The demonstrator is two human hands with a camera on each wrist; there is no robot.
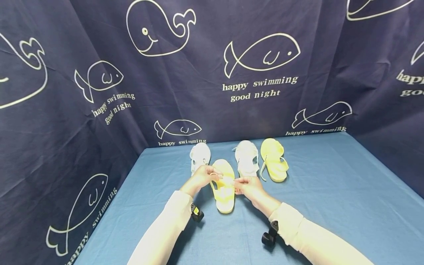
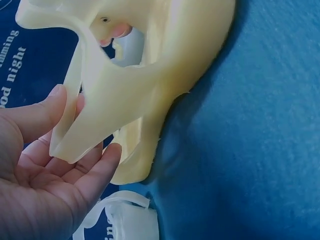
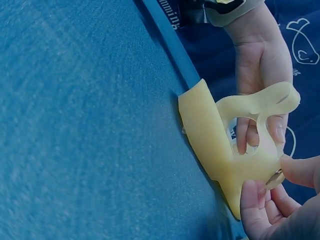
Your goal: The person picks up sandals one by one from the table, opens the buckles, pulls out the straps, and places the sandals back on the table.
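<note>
Two hands at the strap of a sandal, read from left to right. Just beyond my left hand lies the left white sandal, partly hidden by it. My left hand is half closed: thumb and fingers lie on either side of the pale strap, pinching it, while the fingertips reach beneath. Between my two hands, on the blue cloth, is the near yellow sandal, its sole running both beyond them and back toward me. Beyond my right hand, and apart from it, lies the right white sandal. My right hand is likewise closed in a pinch, thumb against fingers, on the near yellow sandal's side beside a small metal piece. Farther out and to the right of that hand lies the far yellow sandal, its thin strap trailing toward my side.

The step in hand appears to be working the strap at its fastening; whether it is fastened I cannot tell. The next move, I judge, calls for a light grip on both sides, with strap and metal piece lined up and the sole kept from twisting.
</note>
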